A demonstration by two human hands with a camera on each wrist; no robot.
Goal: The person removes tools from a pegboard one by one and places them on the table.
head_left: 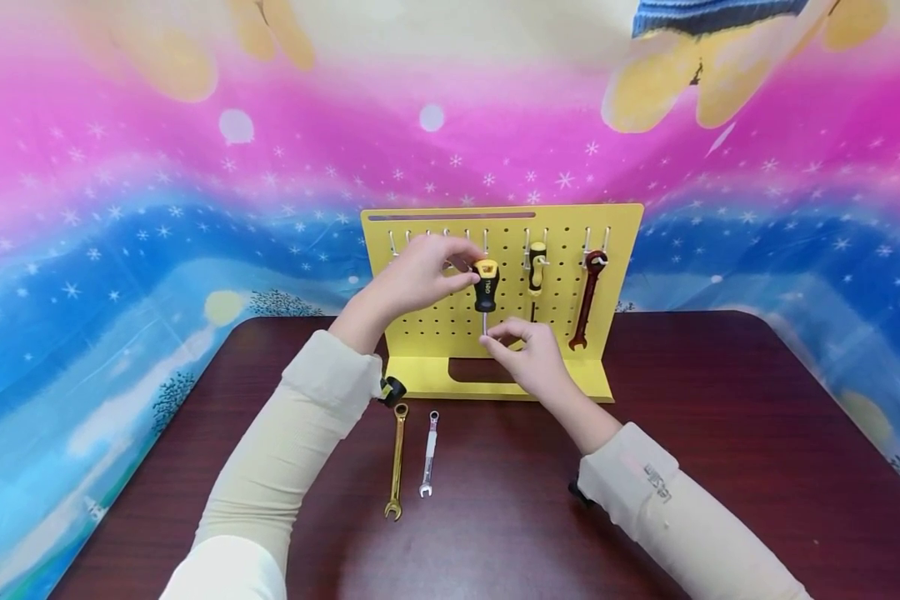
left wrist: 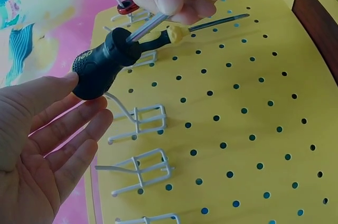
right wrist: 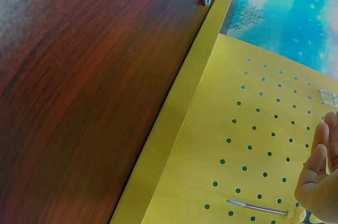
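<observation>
A screwdriver [head_left: 485,287] with a stubby black and yellow handle is held upright before the yellow pegboard [head_left: 592,221]. My left hand [head_left: 423,273] pinches the handle's top end between thumb and fingertips. Lower down, my right hand [head_left: 528,350] pinches the metal shaft, hiding the tip. In the left wrist view the black handle [left wrist: 100,65] is close to a white wire hook [left wrist: 150,118]; I cannot tell if they touch. Right of it hang a second yellow and black screwdriver [head_left: 537,271] and a red combination wrench [head_left: 587,304].
On the dark wooden table [head_left: 510,517], a gold wrench [head_left: 397,462] and a smaller silver wrench [head_left: 430,450] lie in front of the board. More white hooks line the board's upper left, partly behind my left hand. A colourful printed cloth [head_left: 195,167] hangs behind the table.
</observation>
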